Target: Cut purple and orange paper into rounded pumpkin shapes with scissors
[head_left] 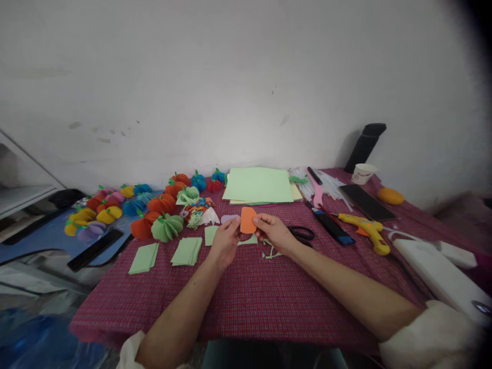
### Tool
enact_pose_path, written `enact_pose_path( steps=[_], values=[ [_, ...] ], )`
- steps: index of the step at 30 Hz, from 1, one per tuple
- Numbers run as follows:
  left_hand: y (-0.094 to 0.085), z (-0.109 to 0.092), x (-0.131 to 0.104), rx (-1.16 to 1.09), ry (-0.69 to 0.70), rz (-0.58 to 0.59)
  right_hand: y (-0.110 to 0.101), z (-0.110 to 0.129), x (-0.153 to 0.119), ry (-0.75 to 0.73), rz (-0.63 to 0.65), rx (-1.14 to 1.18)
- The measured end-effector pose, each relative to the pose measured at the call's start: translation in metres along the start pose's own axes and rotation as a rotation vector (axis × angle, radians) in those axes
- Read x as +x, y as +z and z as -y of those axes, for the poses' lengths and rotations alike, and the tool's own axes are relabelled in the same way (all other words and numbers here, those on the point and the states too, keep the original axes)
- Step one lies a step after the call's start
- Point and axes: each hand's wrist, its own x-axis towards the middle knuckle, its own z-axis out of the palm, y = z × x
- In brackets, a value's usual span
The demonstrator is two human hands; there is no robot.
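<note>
Between my two hands, over the middle of the table, is a small orange paper piece (pixel 248 220) with rounded corners. My left hand (pixel 228 237) pinches its left edge, and my right hand (pixel 273 230) pinches its right edge. A lilac paper piece (pixel 229 218) shows just behind my left fingers. Black-handled scissors (pixel 303 234) lie beside my right hand, partly hidden by it. Green paper offcuts (pixel 271 251) are scattered below my hands. Stacks of pale green paper cards (pixel 187 251) lie to the left, and one more green card (pixel 210 234) is near my left wrist.
Paper pumpkins (pixel 163 204) in many colours crowd the left side and a blue surface beyond. Large green sheets (pixel 258 184) lie at the back. To the right are a cutter knife (pixel 333 227), a yellow glue gun (pixel 367 230), a phone (pixel 367 201), a paper cup (pixel 363 173) and glue sticks (pixel 330 184).
</note>
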Motion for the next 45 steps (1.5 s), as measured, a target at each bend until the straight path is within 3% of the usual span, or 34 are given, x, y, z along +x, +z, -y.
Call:
enact_pose_path(
  steps=[15, 24, 34, 45],
  values=[
    [-0.006, 0.006, 0.004, 0.097, 0.042, 0.008, 0.000, -0.010, 0.001, -0.013, 0.042, 0.011],
    [-0.014, 0.011, 0.010, 0.342, 0.113, -0.043, 0.002, -0.020, 0.000, 0.006, 0.006, -0.055],
    [-0.022, 0.015, 0.017, 0.290, 0.066, 0.001, 0.001, -0.022, 0.002, 0.011, -0.027, -0.044],
    [-0.013, 0.007, 0.011, 0.116, 0.003, 0.030, 0.002, -0.023, 0.002, -0.011, -0.002, -0.020]
  ],
)
